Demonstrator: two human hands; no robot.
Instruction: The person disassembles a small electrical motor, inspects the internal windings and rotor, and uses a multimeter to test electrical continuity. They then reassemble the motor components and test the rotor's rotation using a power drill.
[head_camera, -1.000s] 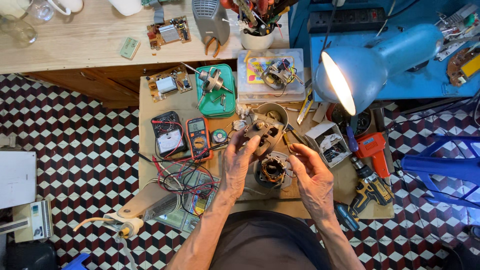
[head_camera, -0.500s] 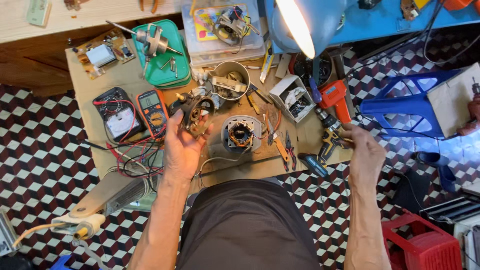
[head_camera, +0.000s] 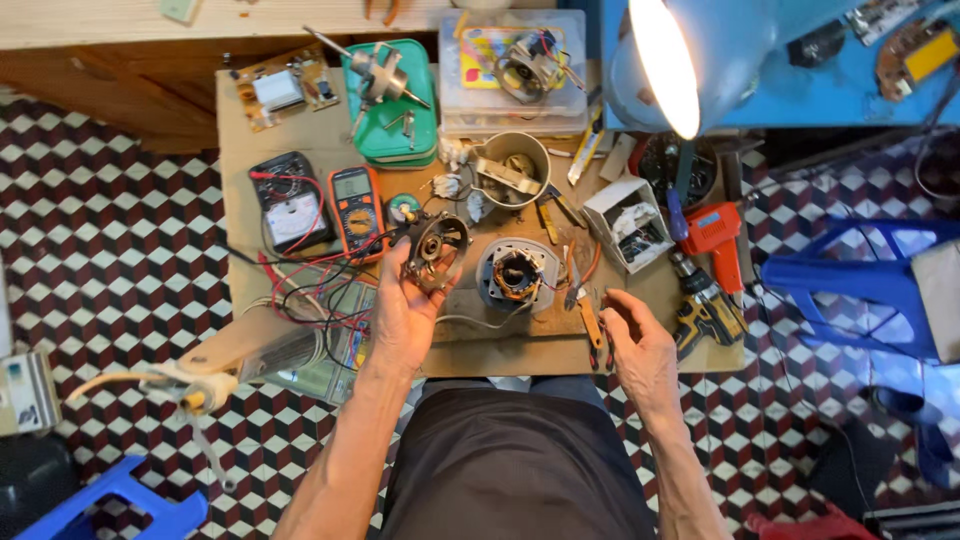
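Left hand (head_camera: 405, 315), frame centre: fingers closed around motor housing (head_camera: 436, 245), unchanged. Right hand (head_camera: 640, 345): back from the cordless drill (head_camera: 705, 310) at right, fingers loosely curled, empty, beside pliers (head_camera: 592, 325).

round dark motor housing (head_camera: 436, 246), tilted, held above workbench
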